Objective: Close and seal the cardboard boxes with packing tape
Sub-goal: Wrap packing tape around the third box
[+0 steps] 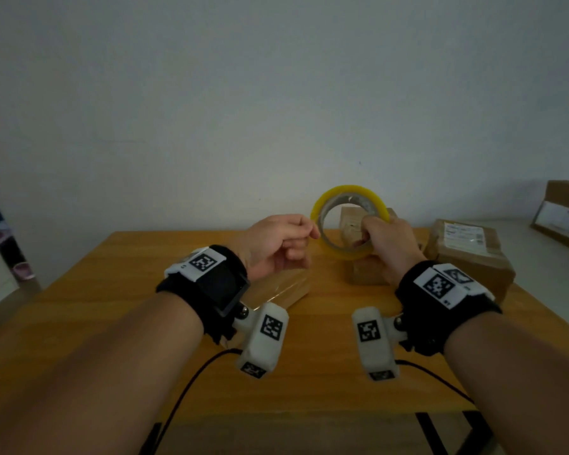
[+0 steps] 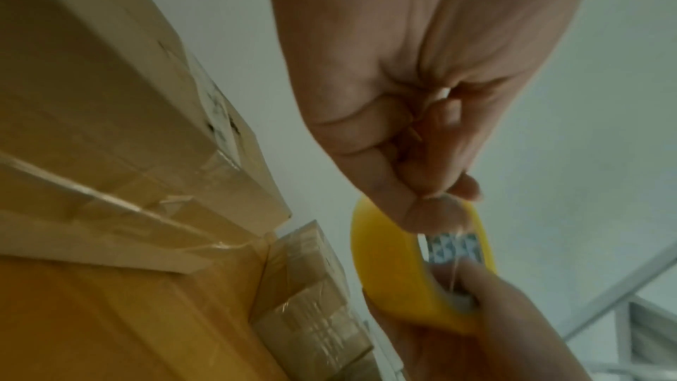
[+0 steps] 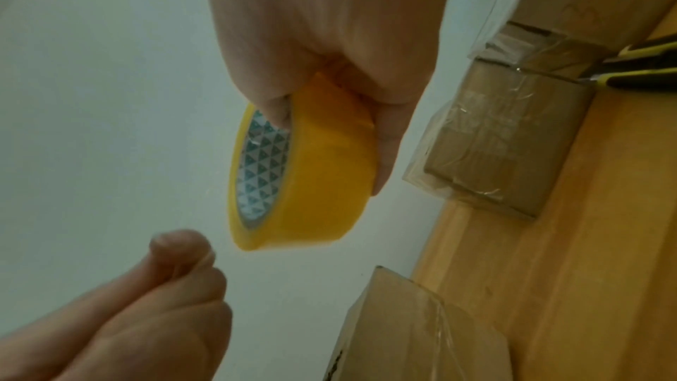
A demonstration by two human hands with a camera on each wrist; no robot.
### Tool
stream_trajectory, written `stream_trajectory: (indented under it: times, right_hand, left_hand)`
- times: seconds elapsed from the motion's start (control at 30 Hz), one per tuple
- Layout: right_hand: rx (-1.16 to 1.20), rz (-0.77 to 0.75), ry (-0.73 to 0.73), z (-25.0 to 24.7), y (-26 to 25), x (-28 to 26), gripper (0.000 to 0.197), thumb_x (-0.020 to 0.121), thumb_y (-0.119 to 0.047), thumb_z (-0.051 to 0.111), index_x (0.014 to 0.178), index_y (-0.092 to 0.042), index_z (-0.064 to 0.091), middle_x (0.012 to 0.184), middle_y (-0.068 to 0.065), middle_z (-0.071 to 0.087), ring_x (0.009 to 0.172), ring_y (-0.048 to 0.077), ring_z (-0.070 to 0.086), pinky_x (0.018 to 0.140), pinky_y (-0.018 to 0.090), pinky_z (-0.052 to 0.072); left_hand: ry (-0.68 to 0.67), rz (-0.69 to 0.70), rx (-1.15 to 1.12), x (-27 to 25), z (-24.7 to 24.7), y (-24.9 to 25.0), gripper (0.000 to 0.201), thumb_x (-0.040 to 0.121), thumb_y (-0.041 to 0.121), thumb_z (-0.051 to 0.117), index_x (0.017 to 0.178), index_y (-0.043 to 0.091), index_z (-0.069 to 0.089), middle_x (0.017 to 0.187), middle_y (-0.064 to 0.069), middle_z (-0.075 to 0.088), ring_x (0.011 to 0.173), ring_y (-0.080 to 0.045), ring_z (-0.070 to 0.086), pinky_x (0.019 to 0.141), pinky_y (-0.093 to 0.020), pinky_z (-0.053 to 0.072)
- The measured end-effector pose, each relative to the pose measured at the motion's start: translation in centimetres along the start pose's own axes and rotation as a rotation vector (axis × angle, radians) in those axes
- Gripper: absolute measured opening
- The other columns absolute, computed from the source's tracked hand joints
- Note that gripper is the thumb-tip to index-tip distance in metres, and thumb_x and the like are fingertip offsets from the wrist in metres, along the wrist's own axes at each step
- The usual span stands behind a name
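My right hand (image 1: 375, 231) grips a yellow roll of packing tape (image 1: 345, 189) in the air above the table, fingers through its core (image 3: 263, 155). My left hand (image 1: 312, 233) is just left of the roll with thumb and forefinger pinched together (image 2: 443, 194). A thin pale strand of tape runs from that pinch across the roll in the left wrist view. Below the roll stands a small taped cardboard box (image 1: 365, 274). A flat cardboard box (image 1: 286, 289) lies under my left hand.
A larger brown package (image 1: 470, 254) with a white label sits at the right of the wooden table (image 1: 112, 323). A black-and-yellow utility knife (image 3: 641, 68) lies beside the small box. Another box (image 1: 562, 218) is on the white surface far right.
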State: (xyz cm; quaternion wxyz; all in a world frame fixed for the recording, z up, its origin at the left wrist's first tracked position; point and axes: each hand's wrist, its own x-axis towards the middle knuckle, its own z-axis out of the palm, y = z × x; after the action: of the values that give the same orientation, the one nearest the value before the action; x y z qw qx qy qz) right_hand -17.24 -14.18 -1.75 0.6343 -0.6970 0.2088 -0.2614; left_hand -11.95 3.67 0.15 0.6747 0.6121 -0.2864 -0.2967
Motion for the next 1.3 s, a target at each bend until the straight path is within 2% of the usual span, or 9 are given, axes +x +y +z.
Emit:
stream_trajectory:
  times: [0.2,0.33,0.5,0.6,0.7,0.77,0.93,1.13,1.3]
  right_hand:
    - [0.048,0.002,0.113,0.9,0.2,0.2,0.012,0.082,-0.019,0.06,0.071,-0.013,0.061,0.068,0.009,0.063,0.071,0.027,0.065,0.068,0.051,0.059]
    - [-0.002,-0.017,0.198,0.8,0.3,0.1,0.025,0.075,-0.023,0.068,0.053,-0.014,0.059,0.063,0.011,0.066,0.071,0.036,0.068,0.066,0.055,0.058]
    - [-0.343,-0.108,0.216,0.5,0.3,-0.3,0.053,0.081,-0.04,0.071,0.115,-0.003,0.054,0.106,0.01,0.06,0.101,0.027,0.057,0.073,0.034,0.042]
    - [-0.435,-0.11,0.222,0.0,0.5,-0.4,0.068,0.079,-0.049,0.07,0.124,-0.003,0.048,0.118,0.009,0.056,0.111,0.028,0.054,0.077,0.03,0.037]
    - [-0.381,-0.111,0.121,0.2,0.3,-0.6,0.063,0.071,-0.056,0.07,0.108,-0.006,0.059,0.098,0.007,0.06,0.092,0.025,0.059,0.073,0.033,0.04]
    - [-0.181,-0.032,0.006,0.2,-0.1,-0.7,0.054,0.07,-0.058,0.072,0.092,-0.009,0.065,0.075,0.004,0.061,0.066,0.022,0.056,0.06,0.032,0.042]
    - [0.031,0.161,-0.085,0.6,-0.3,-0.1,0.093,0.056,-0.082,0.066,0.118,-0.013,0.062,0.111,0.008,0.066,0.098,0.03,0.065,0.087,0.049,0.054]
    - [-0.165,-0.002,-0.077,1.0,-0.1,-1.0,0.066,0.098,-0.052,0.038,0.125,0.006,0.056,0.125,0.027,0.057,0.115,0.037,0.055,0.098,0.043,0.043]
    - [-0.169,-0.049,-0.054,0.1,0.9,-0.5,0.074,0.096,-0.055,0.039,0.107,0.015,0.059,0.099,0.035,0.06,0.081,0.029,0.06,0.081,0.043,0.049]
  left_hand:
    - [0.001,-0.1,-0.028,0.1,1.6,0.7,0.025,0.101,0.011,0.035,0.083,0.007,0.051,0.049,0.005,0.029,0.036,-0.003,0.023,0.035,-0.015,0.025]
    - [0.16,-0.162,0.232,0.6,2.2,0.3,0.017,0.098,0.022,0.05,0.092,0.007,0.052,0.074,-0.008,0.055,0.039,-0.004,0.027,0.035,-0.012,0.025]
    - [0.037,-0.317,0.52,0.6,2.1,1.4,0.028,0.101,0.025,0.042,0.099,0.003,0.059,0.079,-0.013,0.069,0.037,-0.005,0.024,0.033,-0.012,0.023]
    - [-0.009,-0.343,0.551,0.4,2.3,2.5,0.041,0.098,0.037,0.047,0.107,0.0,0.063,0.065,-0.004,0.059,0.037,-0.004,0.022,0.033,-0.012,0.02]
    - [-0.015,-0.294,0.67,0.2,2.5,3.2,0.049,0.086,0.054,0.057,0.098,0.009,0.071,0.053,0.005,0.037,0.042,-0.008,0.019,0.035,-0.017,0.017]
    - [0.04,-0.222,0.761,0.5,1.9,3.2,0.029,0.085,0.042,0.065,0.084,0.015,0.074,0.051,0.004,0.032,0.043,-0.011,0.02,0.037,-0.018,0.017]
    - [0.098,-0.101,0.423,1.0,0.6,3.2,0.018,0.09,0.02,0.062,0.079,0.006,0.067,0.049,0.005,0.031,0.042,-0.006,0.022,0.037,-0.017,0.019]
    - [0.104,-0.05,0.129,1.3,0.7,3.9,0.02,0.096,0.017,0.052,0.081,0.005,0.058,0.05,0.004,0.028,0.035,-0.002,0.023,0.034,-0.013,0.021]
    - [0.156,-0.176,0.1,0.8,-2.8,5.0,0.025,0.096,0.015,0.045,0.073,0.013,0.053,0.054,0.006,0.044,0.043,-0.003,0.033,0.044,-0.013,0.028]
